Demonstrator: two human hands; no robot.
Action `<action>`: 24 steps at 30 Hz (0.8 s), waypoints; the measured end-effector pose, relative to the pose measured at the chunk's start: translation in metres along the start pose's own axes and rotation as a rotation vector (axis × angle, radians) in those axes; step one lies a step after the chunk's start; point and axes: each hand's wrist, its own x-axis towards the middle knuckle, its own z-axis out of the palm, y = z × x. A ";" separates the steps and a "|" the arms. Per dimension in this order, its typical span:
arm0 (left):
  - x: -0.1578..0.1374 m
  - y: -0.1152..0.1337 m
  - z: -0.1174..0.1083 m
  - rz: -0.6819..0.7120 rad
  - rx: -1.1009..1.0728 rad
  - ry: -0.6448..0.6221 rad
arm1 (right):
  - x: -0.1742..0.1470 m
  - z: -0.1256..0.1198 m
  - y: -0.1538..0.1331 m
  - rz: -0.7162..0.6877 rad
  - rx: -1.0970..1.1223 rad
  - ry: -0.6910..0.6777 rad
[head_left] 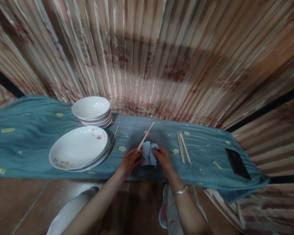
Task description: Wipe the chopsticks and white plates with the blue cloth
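Note:
In the middle of the cloth-covered table, my left hand (130, 160) is closed around the lower end of a light wooden chopstick (146, 135), which points up and to the right. Whether it is one stick or two close together is hard to tell. My right hand (163, 157) is closed on a folded light-blue cloth (149, 153), its fingers on the cloth's right side. The cloth lies between both hands, touching the left fingertips. Several loose chopsticks (183, 148) rest to the right of my right hand. Another chopstick (113, 141) lies at the left, beside the plates.
A stack of white plates (78, 148) with flower prints stands on the left, and a stack of white bowls (91, 108) behind it. A black phone-like slab (237, 164) lies near the right end of the teal tablecloth (205, 174). A striped curtain (142, 65) hangs behind the table.

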 end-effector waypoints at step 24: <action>0.002 0.004 0.020 0.058 0.086 -0.046 | 0.008 0.003 -0.005 0.039 0.505 0.031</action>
